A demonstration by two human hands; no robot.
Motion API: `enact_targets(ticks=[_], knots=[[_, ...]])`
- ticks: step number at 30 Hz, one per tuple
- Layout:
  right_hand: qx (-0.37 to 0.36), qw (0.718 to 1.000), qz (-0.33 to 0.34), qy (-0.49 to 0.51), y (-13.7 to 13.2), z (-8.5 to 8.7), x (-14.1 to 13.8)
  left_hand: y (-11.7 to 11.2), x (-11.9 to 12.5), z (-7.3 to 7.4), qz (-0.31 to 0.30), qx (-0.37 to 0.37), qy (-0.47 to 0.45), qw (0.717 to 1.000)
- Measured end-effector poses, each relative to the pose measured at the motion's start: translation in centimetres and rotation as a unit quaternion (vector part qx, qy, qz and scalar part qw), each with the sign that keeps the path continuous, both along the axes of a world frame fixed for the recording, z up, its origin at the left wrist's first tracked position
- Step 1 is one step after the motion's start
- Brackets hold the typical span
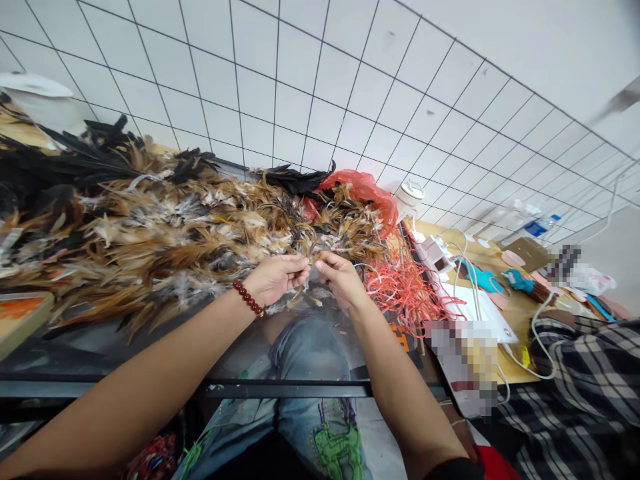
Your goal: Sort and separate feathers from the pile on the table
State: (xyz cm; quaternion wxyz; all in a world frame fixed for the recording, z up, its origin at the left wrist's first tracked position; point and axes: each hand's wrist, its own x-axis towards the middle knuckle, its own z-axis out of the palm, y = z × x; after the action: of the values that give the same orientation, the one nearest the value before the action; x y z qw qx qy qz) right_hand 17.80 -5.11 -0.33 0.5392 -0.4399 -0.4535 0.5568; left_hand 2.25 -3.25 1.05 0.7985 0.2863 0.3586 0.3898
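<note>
Over the front of the table, my left hand (280, 277) and my right hand (341, 278) meet almost fingertip to fingertip. Both are closed in a pinch, apparently on one small brownish feather (312, 252), partly hidden by the fingers. A dark red bead bracelet (247, 298) circles my left wrist. Right behind the hands spreads a large pile of brown, tan and white feathers (200, 227). Longer black feathers (65, 163) lie at its left end, with another black bunch (295, 179) at the back.
A red plastic bag (365, 190) with feathers sits behind right. Tangled red strips (400, 287) lie beside my right forearm. A white lidded cup (411, 193) stands near the wire grid (310, 80). At left is a shallow box (25, 317). A person in a plaid sleeve (600, 360) sits at right.
</note>
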Motion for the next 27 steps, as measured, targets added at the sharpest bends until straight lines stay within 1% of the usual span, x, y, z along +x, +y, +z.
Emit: enact_targets(ticks=[3,6,10,13,16,19,21,23,25,27], knots=[[-0.023,0.998,0.057,0.027,-0.1,0.3,0.7,0.0,-0.1,-0.1,-0.053,-0.012,-0.01,0.998],[-0.036,0.996,0.075,0.017,-0.2,0.5,1.0,0.0,-0.2,-0.4,-0.083,-0.009,-0.014,0.996],[-0.033,0.998,0.054,-0.012,-0.2,0.5,0.8,0.0,-0.1,-0.5,-0.101,-0.015,0.004,0.995],[-0.026,0.999,0.026,-0.021,0.1,0.2,0.6,-0.2,0.0,-0.3,-0.099,-0.012,0.021,0.995],[-0.008,0.999,0.004,-0.031,0.3,-0.2,0.4,-0.5,0.1,0.0,-0.094,0.01,0.051,0.994],[0.005,0.999,0.008,-0.031,0.2,-0.1,0.5,-0.7,0.2,0.3,-0.106,0.035,0.076,0.991],[-0.01,0.999,0.044,0.0,-0.1,0.4,0.7,-0.7,0.1,0.4,-0.112,0.039,0.068,0.991],[-0.039,0.993,0.101,0.036,-0.5,0.9,1.0,-0.6,0.0,0.5,-0.122,0.033,0.042,0.991],[-0.069,0.984,0.158,0.054,-0.7,1.3,1.4,-0.4,-0.2,0.4,-0.141,0.019,0.018,0.99],[-0.082,0.977,0.188,0.064,-0.8,1.3,1.6,-0.2,-0.4,0.3,-0.165,0.002,0.005,0.986]])
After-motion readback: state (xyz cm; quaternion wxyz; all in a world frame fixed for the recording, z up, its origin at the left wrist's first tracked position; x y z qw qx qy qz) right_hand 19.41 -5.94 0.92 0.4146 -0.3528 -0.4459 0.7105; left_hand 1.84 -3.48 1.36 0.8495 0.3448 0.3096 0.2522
